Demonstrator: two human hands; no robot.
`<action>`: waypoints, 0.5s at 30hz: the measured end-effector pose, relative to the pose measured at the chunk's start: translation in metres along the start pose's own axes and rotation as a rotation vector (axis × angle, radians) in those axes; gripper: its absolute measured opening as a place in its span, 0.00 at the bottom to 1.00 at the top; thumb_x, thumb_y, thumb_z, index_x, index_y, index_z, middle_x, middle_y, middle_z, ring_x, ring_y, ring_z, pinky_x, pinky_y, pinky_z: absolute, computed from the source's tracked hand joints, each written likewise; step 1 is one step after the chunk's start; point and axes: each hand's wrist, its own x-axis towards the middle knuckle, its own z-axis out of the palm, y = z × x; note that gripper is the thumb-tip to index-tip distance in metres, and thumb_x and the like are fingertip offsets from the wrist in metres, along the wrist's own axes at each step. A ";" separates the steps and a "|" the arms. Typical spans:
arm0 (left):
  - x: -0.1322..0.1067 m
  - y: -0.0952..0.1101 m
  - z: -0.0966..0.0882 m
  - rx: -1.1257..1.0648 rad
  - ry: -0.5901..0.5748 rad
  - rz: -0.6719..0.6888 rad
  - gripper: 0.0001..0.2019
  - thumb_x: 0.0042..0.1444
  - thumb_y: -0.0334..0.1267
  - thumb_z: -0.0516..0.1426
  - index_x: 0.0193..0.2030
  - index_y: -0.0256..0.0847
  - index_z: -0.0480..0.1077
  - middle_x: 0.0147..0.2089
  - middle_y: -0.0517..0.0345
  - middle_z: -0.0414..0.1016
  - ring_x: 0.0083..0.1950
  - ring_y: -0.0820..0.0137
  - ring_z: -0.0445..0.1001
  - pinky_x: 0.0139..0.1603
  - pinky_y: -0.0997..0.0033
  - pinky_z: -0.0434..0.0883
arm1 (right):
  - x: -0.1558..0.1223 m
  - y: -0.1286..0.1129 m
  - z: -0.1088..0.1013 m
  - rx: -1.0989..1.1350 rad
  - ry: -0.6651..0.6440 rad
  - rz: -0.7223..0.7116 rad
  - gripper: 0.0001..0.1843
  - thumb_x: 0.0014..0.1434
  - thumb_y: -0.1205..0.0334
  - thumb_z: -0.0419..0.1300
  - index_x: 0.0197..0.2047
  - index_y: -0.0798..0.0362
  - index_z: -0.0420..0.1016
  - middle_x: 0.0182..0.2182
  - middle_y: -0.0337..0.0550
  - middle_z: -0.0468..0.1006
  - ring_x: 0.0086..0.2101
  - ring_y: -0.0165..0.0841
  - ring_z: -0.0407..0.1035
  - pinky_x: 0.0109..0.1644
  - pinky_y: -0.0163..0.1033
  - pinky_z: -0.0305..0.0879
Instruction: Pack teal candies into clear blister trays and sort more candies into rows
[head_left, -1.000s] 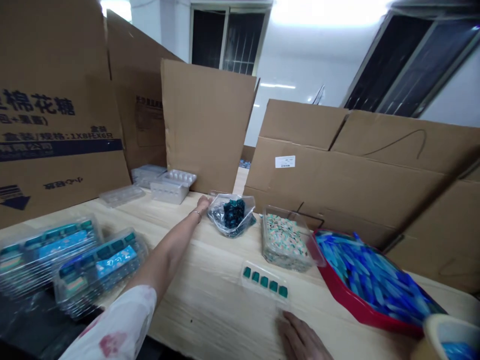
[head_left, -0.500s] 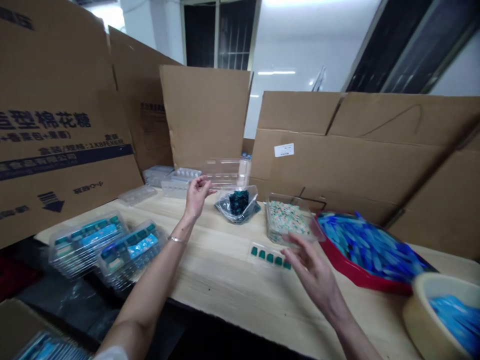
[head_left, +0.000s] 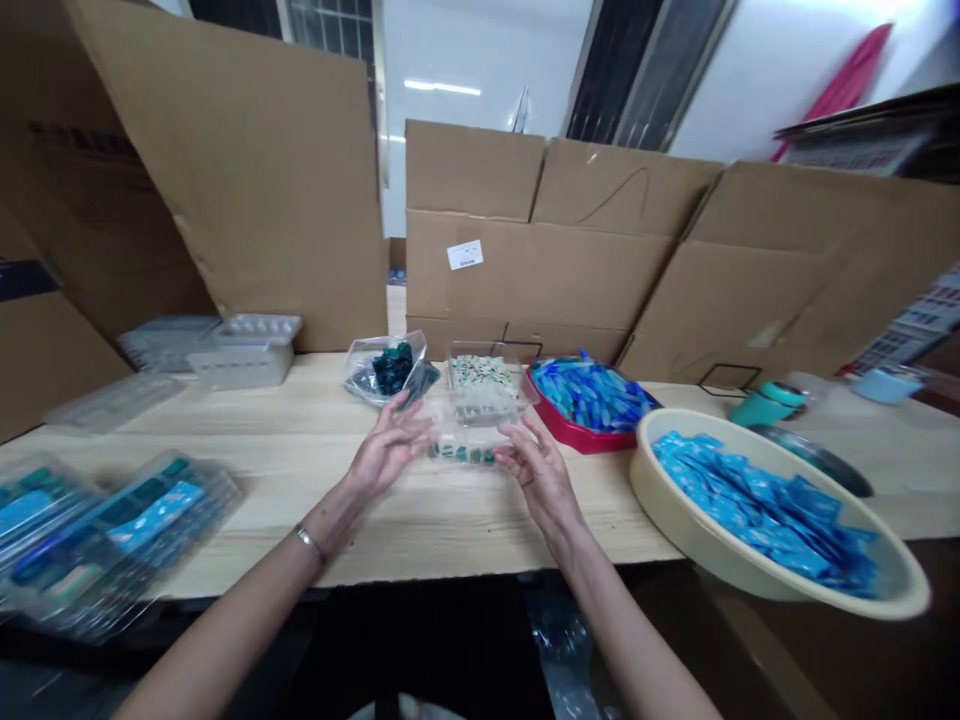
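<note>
My left hand (head_left: 388, 449) and my right hand (head_left: 541, 482) meet the two sides of a clear plastic tray (head_left: 466, 435), just above the table. Blurred dark green pieces (head_left: 461, 454) show in a row through its lower part. Behind my left fingers lies a clear bag of dark green pieces (head_left: 386, 368). Beyond the tray stands a clear box of mixed pale and green pieces (head_left: 484, 390).
A red tray of blue pieces (head_left: 551, 410) sits on the pine table (head_left: 300, 510) at right. A tilted cream basin of blue packets (head_left: 772, 510) overhangs the table's front edge. Filled clear packs (head_left: 127, 530) lie at left, and cardboard sheets (head_left: 525, 270) stand behind.
The clear tray has come down from above the bag to the table's front, and my right hand has closed in on it. The view has swung left, showing the whole cream basin.
</note>
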 end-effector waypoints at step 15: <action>0.050 -0.002 -0.028 -0.037 0.202 -0.254 0.08 0.52 0.30 0.57 0.40 0.35 0.65 0.50 0.42 0.72 0.46 0.55 0.75 0.41 0.61 0.76 | 0.125 -0.046 -0.058 -1.305 -0.088 -0.580 0.10 0.54 0.64 0.54 0.35 0.56 0.75 0.35 0.46 0.77 0.37 0.34 0.69 0.44 0.38 0.62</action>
